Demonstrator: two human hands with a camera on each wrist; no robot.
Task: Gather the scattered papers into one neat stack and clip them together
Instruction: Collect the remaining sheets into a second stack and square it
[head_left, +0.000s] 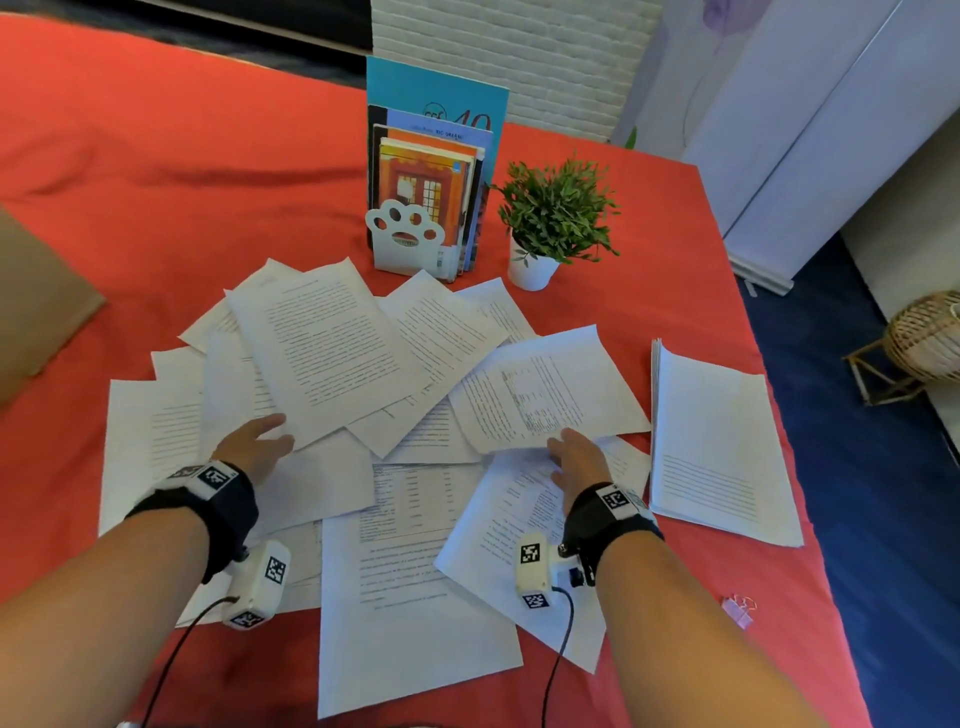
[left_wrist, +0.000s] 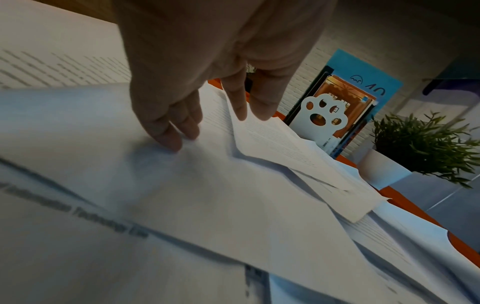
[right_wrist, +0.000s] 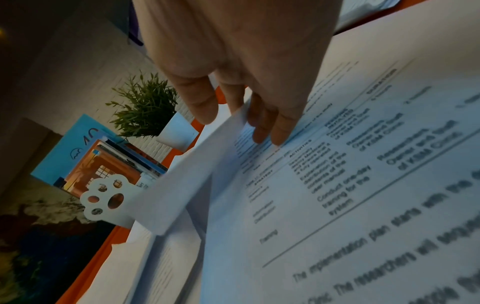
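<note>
Several printed sheets (head_left: 415, 493) lie scattered and overlapping on the red tablecloth (head_left: 156, 208). A squared stack of papers (head_left: 722, 447) sits to their right. A pink binder clip (head_left: 740, 610) lies near the front right edge. My left hand (head_left: 270, 431) rests with fairly straight fingers at the near corner of the top text sheet (head_left: 322, 353); in the left wrist view the fingertips (left_wrist: 168, 139) touch paper. My right hand (head_left: 563, 447) pinches the near edge of a sheet with a table (head_left: 545, 395), and that sheet (right_wrist: 182, 185) is lifted between its fingers.
Behind the papers stand a white paw-shaped bookend (head_left: 408, 239) holding books (head_left: 431, 156) and a small potted plant (head_left: 550, 218). A brown object (head_left: 36, 312) sits at the left edge. The table's right edge drops to a blue floor with a wicker stool (head_left: 919, 343).
</note>
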